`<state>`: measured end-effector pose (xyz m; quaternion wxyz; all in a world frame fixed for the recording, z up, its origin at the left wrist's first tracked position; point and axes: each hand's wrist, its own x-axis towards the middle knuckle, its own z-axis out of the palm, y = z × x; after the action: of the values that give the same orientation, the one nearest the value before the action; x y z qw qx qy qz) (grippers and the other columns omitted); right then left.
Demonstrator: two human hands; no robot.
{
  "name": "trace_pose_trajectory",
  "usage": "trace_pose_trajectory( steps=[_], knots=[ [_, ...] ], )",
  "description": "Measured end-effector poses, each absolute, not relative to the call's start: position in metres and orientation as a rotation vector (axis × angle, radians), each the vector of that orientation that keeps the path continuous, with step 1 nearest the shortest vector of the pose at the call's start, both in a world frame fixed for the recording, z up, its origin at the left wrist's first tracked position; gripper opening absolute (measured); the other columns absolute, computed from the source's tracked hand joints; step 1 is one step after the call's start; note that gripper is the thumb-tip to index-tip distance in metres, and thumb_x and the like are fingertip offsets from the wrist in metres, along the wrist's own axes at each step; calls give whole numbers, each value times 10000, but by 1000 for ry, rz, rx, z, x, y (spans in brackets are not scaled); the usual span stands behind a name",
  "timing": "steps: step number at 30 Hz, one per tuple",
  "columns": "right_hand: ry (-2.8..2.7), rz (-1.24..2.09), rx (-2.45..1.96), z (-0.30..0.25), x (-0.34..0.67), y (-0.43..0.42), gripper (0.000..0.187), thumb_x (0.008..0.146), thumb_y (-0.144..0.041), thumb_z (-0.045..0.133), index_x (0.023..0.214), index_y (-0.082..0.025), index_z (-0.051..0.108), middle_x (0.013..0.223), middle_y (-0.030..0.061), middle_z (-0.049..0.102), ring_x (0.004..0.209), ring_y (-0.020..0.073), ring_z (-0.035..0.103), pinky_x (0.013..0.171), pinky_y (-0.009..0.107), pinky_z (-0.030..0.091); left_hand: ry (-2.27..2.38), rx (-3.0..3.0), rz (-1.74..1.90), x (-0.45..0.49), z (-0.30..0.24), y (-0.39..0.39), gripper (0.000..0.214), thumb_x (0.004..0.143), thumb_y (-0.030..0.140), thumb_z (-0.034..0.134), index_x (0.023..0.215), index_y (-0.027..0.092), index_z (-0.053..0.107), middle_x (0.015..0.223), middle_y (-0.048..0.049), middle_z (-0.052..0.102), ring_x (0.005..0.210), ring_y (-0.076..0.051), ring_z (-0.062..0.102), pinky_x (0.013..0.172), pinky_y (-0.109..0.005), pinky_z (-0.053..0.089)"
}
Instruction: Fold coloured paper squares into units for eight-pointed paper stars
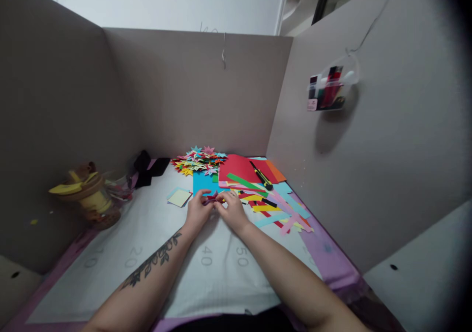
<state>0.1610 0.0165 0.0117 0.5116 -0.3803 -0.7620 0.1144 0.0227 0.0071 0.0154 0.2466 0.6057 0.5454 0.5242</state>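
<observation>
My left hand and my right hand meet over the middle of the white mat. Between their fingertips is a small piece of dark pink and purple folded paper, partly hidden by the fingers. Both hands are closed in a pinch on it. Just behind lies a blue paper sheet. To the left of my left hand rests a small stack of pale square papers. Coloured paper strips lie scattered to the right of my right hand.
A heap of folded paper stars sits at the back. Right of it, a black and yellow utility knife lies on red paper. A decorated pot stands left, near black objects. A plastic container hangs on the right panel.
</observation>
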Motion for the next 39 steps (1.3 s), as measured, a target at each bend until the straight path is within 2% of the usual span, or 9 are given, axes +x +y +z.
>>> trace_pose_trajectory(
  steps=[9, 15, 23, 30, 39],
  knots=[
    [-1873, 314, -899, 7, 165, 27, 153, 816, -99, 537, 781, -194, 651, 841, 40, 636, 865, 191, 540, 812, 330, 408, 1449, 1731, 1375, 20, 12, 10, 381, 674, 213, 631, 1049, 181, 574, 670, 12, 677, 629, -159, 627, 582, -235, 434],
    [-1921, 331, -932, 5, 167, 30, 193, 826, -94, 495, 761, -202, 641, 818, 38, 623, 834, 198, 534, 792, 336, 406, 1420, 1786, 1331, 19, 10, 10, 366, 669, 206, 646, 1031, 188, 596, 724, -14, 696, 651, -170, 643, 594, -245, 452],
    [-1884, 392, -977, 9, 168, 26, 114, 776, -128, 591, 770, -225, 648, 755, 1, 663, 817, 198, 542, 755, 315, 419, 1434, 1808, 1334, 16, 10, 10, 378, 685, 184, 619, 1060, 206, 578, 798, -22, 712, 734, -184, 662, 647, -262, 468],
    [-1898, 405, -973, 8, 170, 28, 147, 797, -130, 563, 730, -220, 659, 774, 2, 684, 826, 199, 544, 775, 323, 413, 1432, 1798, 1331, 18, 9, 12, 392, 681, 189, 624, 1069, 187, 567, 698, -3, 692, 626, -160, 633, 584, -238, 447],
    [-1886, 396, -979, 9, 170, 27, 198, 787, -83, 520, 794, -228, 655, 786, 16, 661, 817, 203, 541, 745, 317, 428, 1437, 1805, 1319, 16, 11, 11, 401, 671, 187, 634, 1068, 213, 581, 763, -15, 713, 702, -183, 649, 636, -255, 442]
  ],
)
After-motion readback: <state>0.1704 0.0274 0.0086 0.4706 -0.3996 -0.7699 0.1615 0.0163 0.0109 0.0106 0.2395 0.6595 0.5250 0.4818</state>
